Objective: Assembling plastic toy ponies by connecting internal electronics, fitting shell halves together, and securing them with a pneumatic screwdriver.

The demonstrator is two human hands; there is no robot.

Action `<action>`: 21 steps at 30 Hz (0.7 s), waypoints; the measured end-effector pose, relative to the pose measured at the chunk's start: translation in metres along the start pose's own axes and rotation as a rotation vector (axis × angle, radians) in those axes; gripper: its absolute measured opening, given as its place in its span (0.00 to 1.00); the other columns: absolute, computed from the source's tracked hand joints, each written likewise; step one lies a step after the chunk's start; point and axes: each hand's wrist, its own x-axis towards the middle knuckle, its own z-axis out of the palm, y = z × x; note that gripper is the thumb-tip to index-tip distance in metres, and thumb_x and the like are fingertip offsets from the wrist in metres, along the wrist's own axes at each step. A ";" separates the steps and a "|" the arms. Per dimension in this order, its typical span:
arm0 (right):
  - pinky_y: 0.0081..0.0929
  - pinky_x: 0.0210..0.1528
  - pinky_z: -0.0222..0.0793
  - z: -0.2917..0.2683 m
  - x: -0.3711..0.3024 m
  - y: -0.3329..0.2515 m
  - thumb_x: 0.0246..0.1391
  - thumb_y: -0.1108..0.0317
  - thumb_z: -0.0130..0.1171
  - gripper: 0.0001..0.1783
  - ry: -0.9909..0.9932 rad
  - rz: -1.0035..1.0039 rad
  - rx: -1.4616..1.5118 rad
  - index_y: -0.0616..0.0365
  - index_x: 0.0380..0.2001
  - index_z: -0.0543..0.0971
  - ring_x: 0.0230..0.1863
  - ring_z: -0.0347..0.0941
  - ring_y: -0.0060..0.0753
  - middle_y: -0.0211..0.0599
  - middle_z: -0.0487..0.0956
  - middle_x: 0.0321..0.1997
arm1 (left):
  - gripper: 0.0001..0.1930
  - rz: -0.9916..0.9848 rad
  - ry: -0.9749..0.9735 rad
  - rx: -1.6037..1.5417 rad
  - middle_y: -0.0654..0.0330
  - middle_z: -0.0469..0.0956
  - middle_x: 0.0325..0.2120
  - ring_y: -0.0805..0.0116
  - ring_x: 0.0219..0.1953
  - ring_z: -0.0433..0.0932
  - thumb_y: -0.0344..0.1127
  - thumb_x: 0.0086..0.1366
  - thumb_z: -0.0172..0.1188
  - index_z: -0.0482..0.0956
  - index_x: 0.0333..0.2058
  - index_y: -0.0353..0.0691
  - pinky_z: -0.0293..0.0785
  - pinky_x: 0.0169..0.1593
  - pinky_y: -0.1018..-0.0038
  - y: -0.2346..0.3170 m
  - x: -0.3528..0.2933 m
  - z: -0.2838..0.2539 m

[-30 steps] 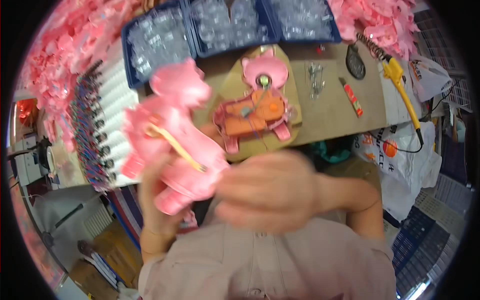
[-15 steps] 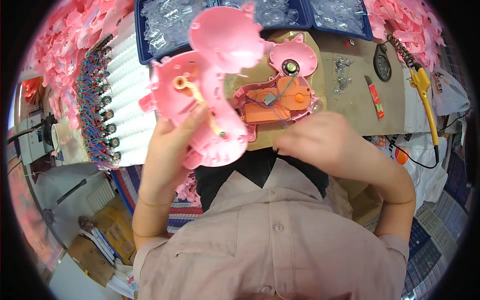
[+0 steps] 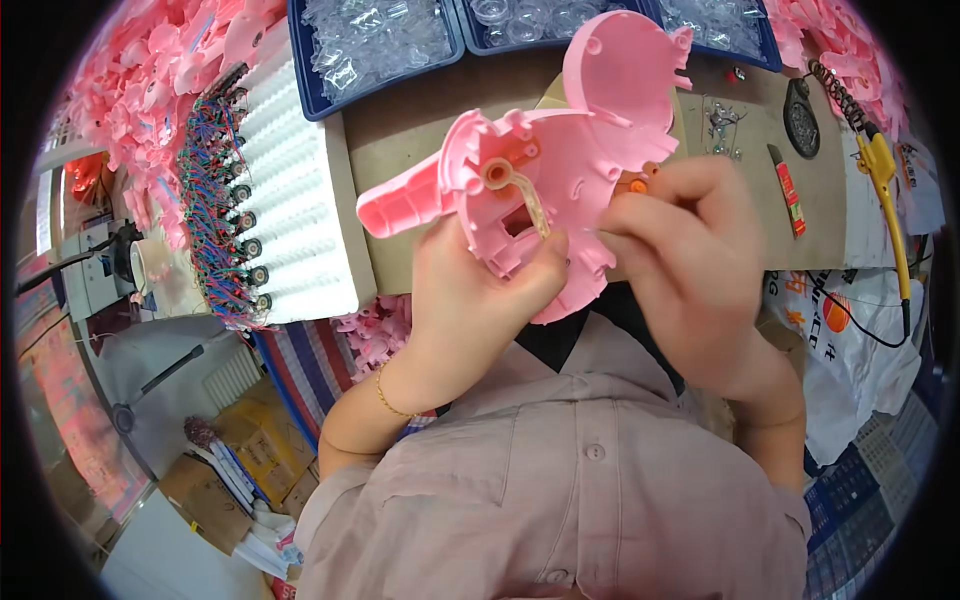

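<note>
My left hand (image 3: 475, 295) is closed round a pink plastic toy shell half (image 3: 570, 150), held tilted above the table with its hollow inside facing up. Its thumb presses on the end of a cream-coloured bent tube (image 3: 531, 204), which runs from a ring inside the shell. Close by the shell's right edge, my right hand (image 3: 690, 255) has its fingers pinched together; anything between them is too small or hidden to make out. Behind the hands a bit of an orange part (image 3: 638, 185) shows, most of it covered by the shell and my right hand.
Blue bins (image 3: 385, 85) of clear plastic parts line the back. At left, small round speakers with wires (image 3: 240, 220) lie along white foam (image 3: 310, 200). Rightward are loose screws (image 3: 722, 125), a black dish (image 3: 801, 118), a red cutter knife (image 3: 787, 190) and a yellow soldering iron (image 3: 884, 180).
The shell half has moved right and turned, now covering most of the other half with the orange box. My right hand has come up to the shell's right edge. The view has shifted slightly.
</note>
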 end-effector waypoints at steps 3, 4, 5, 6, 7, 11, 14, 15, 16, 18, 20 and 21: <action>0.29 0.34 0.59 0.007 0.004 -0.004 0.37 0.77 0.65 0.12 -0.058 -0.012 -0.129 0.59 0.31 0.78 0.32 0.66 0.36 0.35 0.67 0.29 | 0.17 0.009 0.004 0.034 0.55 0.80 0.32 0.72 0.35 0.79 0.31 0.51 0.64 0.76 0.40 0.31 0.75 0.39 0.75 -0.007 -0.001 0.004; 0.32 0.33 0.56 0.009 0.004 -0.004 0.34 0.77 0.65 0.13 -0.070 0.010 -0.120 0.58 0.30 0.79 0.32 0.65 0.37 0.34 0.68 0.29 | 0.17 0.008 0.003 0.036 0.55 0.80 0.32 0.72 0.35 0.79 0.31 0.51 0.64 0.76 0.40 0.31 0.75 0.39 0.75 -0.010 -0.002 0.004; 0.32 0.33 0.56 0.010 0.004 -0.003 0.34 0.77 0.65 0.13 -0.069 0.013 -0.119 0.58 0.30 0.79 0.32 0.65 0.37 0.34 0.68 0.29 | 0.17 0.043 0.015 0.105 0.55 0.80 0.32 0.73 0.35 0.79 0.31 0.52 0.64 0.77 0.40 0.30 0.75 0.39 0.76 -0.012 -0.002 0.004; 0.32 0.33 0.57 0.010 0.005 -0.002 0.34 0.77 0.65 0.13 -0.055 0.006 -0.141 0.58 0.30 0.79 0.32 0.66 0.36 0.34 0.68 0.29 | 0.16 0.080 0.027 0.173 0.56 0.80 0.32 0.73 0.35 0.79 0.30 0.52 0.64 0.77 0.40 0.30 0.75 0.39 0.76 -0.013 -0.003 0.004; 0.31 0.33 0.57 0.010 0.005 -0.002 0.34 0.76 0.66 0.13 -0.040 0.000 -0.163 0.57 0.29 0.79 0.31 0.66 0.36 0.33 0.69 0.28 | 0.16 0.080 0.023 0.173 0.56 0.80 0.32 0.73 0.35 0.79 0.30 0.52 0.64 0.77 0.40 0.30 0.75 0.39 0.76 -0.012 -0.003 0.005; 0.31 0.33 0.57 0.021 -0.002 0.001 0.33 0.76 0.67 0.12 0.107 0.036 -0.133 0.56 0.27 0.78 0.30 0.66 0.35 0.32 0.70 0.27 | 0.16 0.175 0.080 0.082 0.59 0.80 0.32 0.75 0.35 0.78 0.28 0.53 0.65 0.76 0.41 0.30 0.75 0.40 0.77 -0.013 -0.005 0.009; 0.30 0.34 0.56 0.022 -0.004 0.000 0.33 0.76 0.67 0.12 0.104 0.041 -0.153 0.55 0.26 0.78 0.29 0.67 0.34 0.31 0.71 0.27 | 0.17 0.248 0.087 0.090 0.59 0.80 0.33 0.75 0.34 0.78 0.27 0.52 0.65 0.76 0.41 0.30 0.75 0.40 0.78 -0.018 -0.005 0.009; 0.30 0.34 0.56 0.021 -0.003 -0.001 0.33 0.76 0.67 0.12 0.090 0.035 -0.143 0.55 0.26 0.78 0.29 0.67 0.34 0.31 0.71 0.26 | 0.17 0.247 0.086 0.072 0.59 0.80 0.33 0.76 0.34 0.78 0.27 0.52 0.66 0.76 0.41 0.30 0.75 0.39 0.78 -0.018 -0.005 0.009; 0.30 0.34 0.56 0.020 -0.001 -0.001 0.33 0.76 0.67 0.12 0.075 0.030 -0.132 0.55 0.26 0.78 0.29 0.67 0.34 0.31 0.71 0.26 | 0.17 0.245 0.087 0.073 0.59 0.80 0.33 0.76 0.34 0.78 0.27 0.52 0.66 0.76 0.41 0.30 0.75 0.39 0.78 -0.018 -0.005 0.010; 0.30 0.34 0.56 0.016 0.001 0.000 0.33 0.76 0.67 0.12 0.047 0.033 -0.123 0.55 0.26 0.78 0.29 0.66 0.34 0.31 0.71 0.26 | 0.15 0.260 0.153 0.089 0.60 0.81 0.31 0.77 0.32 0.78 0.28 0.52 0.66 0.77 0.39 0.31 0.75 0.37 0.79 -0.016 -0.006 0.013; 0.30 0.33 0.56 0.015 0.001 0.001 0.33 0.76 0.67 0.12 0.020 0.037 -0.115 0.55 0.25 0.78 0.29 0.66 0.34 0.31 0.71 0.26 | 0.14 0.263 0.138 0.117 0.60 0.81 0.30 0.77 0.31 0.78 0.28 0.52 0.66 0.78 0.38 0.32 0.75 0.36 0.79 -0.016 -0.005 0.012; 0.30 0.33 0.56 0.016 -0.001 0.001 0.32 0.76 0.67 0.12 0.022 0.038 -0.125 0.55 0.25 0.77 0.29 0.66 0.34 0.31 0.71 0.26 | 0.13 0.267 0.123 0.146 0.61 0.80 0.29 0.76 0.30 0.79 0.28 0.52 0.66 0.78 0.37 0.33 0.75 0.35 0.79 -0.016 -0.005 0.012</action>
